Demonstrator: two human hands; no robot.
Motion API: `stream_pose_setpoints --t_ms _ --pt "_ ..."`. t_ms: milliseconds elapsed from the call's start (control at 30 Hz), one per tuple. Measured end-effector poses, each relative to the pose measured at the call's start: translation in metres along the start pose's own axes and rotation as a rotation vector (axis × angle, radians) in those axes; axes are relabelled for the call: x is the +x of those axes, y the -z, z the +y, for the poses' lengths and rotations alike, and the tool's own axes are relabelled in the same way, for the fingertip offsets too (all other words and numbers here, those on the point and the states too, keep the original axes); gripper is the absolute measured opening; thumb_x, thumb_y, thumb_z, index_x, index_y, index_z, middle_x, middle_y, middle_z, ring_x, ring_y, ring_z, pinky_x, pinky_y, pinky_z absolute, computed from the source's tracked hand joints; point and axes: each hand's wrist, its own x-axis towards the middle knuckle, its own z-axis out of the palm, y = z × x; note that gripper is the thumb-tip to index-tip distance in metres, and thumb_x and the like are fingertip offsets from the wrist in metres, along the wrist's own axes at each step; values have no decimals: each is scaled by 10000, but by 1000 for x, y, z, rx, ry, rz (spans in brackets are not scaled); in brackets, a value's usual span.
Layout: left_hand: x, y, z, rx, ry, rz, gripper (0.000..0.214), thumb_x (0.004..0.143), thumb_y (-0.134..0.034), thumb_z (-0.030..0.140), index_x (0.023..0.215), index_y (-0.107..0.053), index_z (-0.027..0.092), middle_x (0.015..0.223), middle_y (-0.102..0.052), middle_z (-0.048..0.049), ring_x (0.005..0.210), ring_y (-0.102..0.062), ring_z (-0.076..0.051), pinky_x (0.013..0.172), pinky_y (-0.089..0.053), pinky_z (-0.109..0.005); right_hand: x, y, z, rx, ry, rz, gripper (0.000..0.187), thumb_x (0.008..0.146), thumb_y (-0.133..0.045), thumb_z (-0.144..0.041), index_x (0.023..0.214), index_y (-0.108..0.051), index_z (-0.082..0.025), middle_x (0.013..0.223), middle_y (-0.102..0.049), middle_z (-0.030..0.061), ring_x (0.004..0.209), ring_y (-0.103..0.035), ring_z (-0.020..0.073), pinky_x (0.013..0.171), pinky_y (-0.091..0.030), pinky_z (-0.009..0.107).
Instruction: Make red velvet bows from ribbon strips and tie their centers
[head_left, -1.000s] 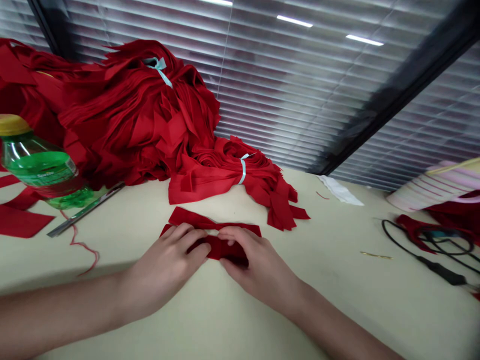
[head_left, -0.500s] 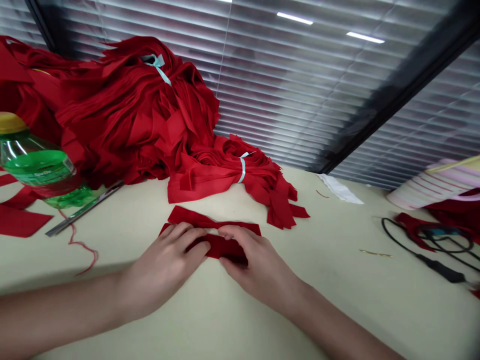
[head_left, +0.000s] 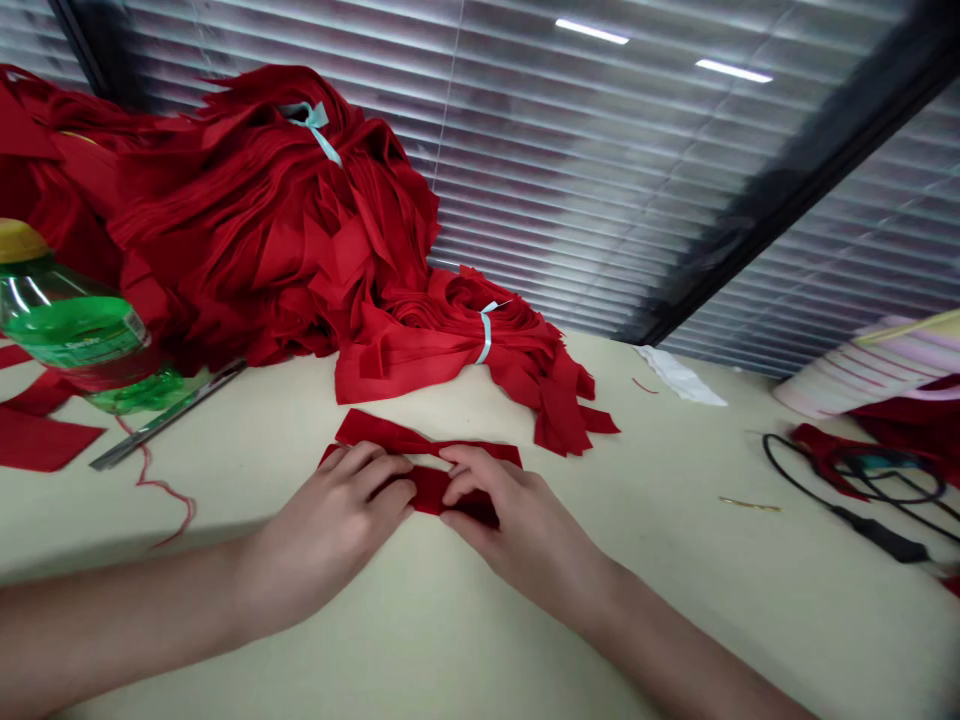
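Two bands of red cloth [head_left: 430,489] lie on the table [head_left: 465,640] before the person, one behind the other, with a sliver of tabletop showing between; whether they are one piece or two cannot be told. The long axis runs left to right, the right end slightly nearer the person; the ends point sideways.

Two hands are on it. The left hand [head_left: 330,520] grasps the left part of the near band, thumb on the near side, bent fingers over the far edge. The right hand [head_left: 525,530] grasps the right part likewise, fingers curled. How firmly either pinches cannot be told. Both hide much of the near band.

Just beyond lies a small bundle [head_left: 420,365] of red strips, and behind it to the left a large pile [head_left: 247,220]. Two pale blue ties [head_left: 486,335] show, one on each.

Left stand one green bottle [head_left: 71,330], hiding some of the pile, one metal strip [head_left: 169,418], a red thread [head_left: 169,492] and loose red scraps [head_left: 49,440]. Right are one white paper [head_left: 681,376], one gold wire [head_left: 750,504], a black cord [head_left: 795,485] and one striped tub [head_left: 847,370]. Blinds [head_left: 570,180] rise behind.
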Motion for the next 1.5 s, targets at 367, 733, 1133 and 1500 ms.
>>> stream_pose_setpoints --t_ms 367,733,1133,1500 --pt "-1 -2 -2 -68 13 46 148 864 -497 92 964 -599 129 1076 -614 -85 964 -506 -270 779 -503 -450 -2 -1 1 -2 65 26 412 786 -582 -56 1149 -461 -209 798 -678 -50 779 -620 150 720 -492 295" --pt "0 -2 -1 -68 8 49 159 884 -470 105 936 -619 122 1022 -631 -86 950 -520 -263 776 -505 -452 -4 -18 2 -44 178 158 439 811 -601 -78 1185 -423 -221 853 -693 -61 828 -614 139 773 -463 300" --pt "-3 -3 -2 -42 -23 98 147 863 -495 82 934 -618 120 1061 -631 -79 956 -527 -264 795 -504 -433 -4 -18 2 -110 229 163 379 849 -552 -97 1197 -423 -172 816 -688 -27 771 -604 158 742 -457 326" --pt "-2 -6 -2 -21 -19 112 155 858 -501 83 963 -607 126 1065 -630 -74 961 -527 -263 804 -503 -426 -4 -19 -1 -303 348 217 304 880 -499 -102 1182 -468 -105 815 -704 41 730 -646 179 726 -473 350"
